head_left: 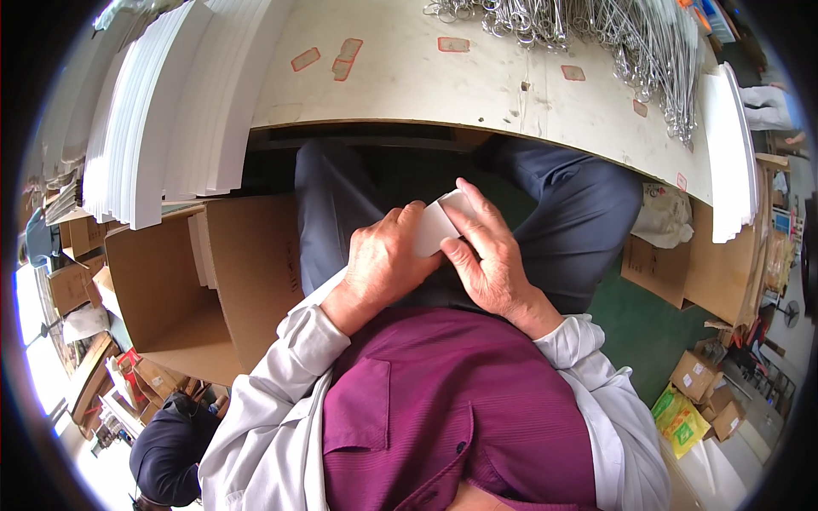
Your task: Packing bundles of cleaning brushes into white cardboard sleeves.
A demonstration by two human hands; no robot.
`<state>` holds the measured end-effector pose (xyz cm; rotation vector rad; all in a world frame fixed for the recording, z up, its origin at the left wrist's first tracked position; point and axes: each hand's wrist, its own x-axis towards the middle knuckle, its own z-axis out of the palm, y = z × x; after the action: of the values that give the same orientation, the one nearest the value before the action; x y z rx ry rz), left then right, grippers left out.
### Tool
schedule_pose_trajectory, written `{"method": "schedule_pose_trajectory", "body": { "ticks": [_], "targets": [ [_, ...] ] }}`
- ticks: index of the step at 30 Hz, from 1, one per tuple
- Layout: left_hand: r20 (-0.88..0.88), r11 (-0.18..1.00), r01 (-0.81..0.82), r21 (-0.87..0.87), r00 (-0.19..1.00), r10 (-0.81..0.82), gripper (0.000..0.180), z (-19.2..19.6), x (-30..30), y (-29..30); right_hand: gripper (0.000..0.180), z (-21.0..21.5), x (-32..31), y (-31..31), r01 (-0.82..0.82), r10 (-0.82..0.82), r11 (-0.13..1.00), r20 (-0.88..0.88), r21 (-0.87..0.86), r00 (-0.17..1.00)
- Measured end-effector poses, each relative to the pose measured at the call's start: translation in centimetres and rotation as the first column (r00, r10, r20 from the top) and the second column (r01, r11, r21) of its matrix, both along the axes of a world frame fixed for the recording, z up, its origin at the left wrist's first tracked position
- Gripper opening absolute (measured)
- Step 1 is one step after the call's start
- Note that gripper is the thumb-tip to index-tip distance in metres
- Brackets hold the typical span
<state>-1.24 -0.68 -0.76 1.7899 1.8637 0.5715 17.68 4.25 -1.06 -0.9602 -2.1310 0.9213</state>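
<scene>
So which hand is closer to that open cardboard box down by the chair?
The left. The left hand is on the box's side of the lap, holding the white folded piece; the cardboard box lies further left. The right hand is beyond it, farther away.

Worn cream-white worktable (409, 85) bearing a heap of shiny metal wire hooks (596, 34), small red-edged tape patches (345, 58), and stacked white sheets (733, 153) at its right end.

Two hands (388, 260) (490, 255), one white card (436, 226), one open carton (183, 281), perhaps dozens of metal clamps (596, 34).
</scene>
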Motion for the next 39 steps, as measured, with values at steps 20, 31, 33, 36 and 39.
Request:
{"method": "schedule_pose_trajectory", "body": {
  "ticks": [20,31,33,36,39],
  "targets": [
    [0.254,0.996,0.07,-0.063,0.966,-0.052,0.068,1.8,-0.2,1.1,0.019,0.4,0.8,0.2,-0.045,-0.064,0.882,-0.214,-0.469,0.975],
    [0.309,0.998,-0.001,-0.068,0.951,0.022,0.067,1.5,0.0,0.5,0.036,0.6,-0.3,-0.5,-0.086,-0.187,0.724,-0.315,-0.684,0.93],
    [0.321,0.996,-0.008,-0.086,0.946,0.036,0.069,1.5,0.0,0.5,0.033,0.6,-0.4,-0.6,-0.071,-0.256,0.678,-0.326,-0.732,0.91],
    [0.307,0.998,0.013,-0.054,0.952,0.004,0.065,1.2,-0.2,0.5,0.027,0.3,-0.3,-0.5,-0.046,-0.305,0.623,-0.297,-0.781,0.905],
    [0.234,0.999,0.048,0.002,0.971,-0.047,0.058,0.2,0.0,0.2,0.02,0.2,-0.4,-0.4,0.038,-0.233,0.73,-0.195,-0.683,0.953]
  ]
}}
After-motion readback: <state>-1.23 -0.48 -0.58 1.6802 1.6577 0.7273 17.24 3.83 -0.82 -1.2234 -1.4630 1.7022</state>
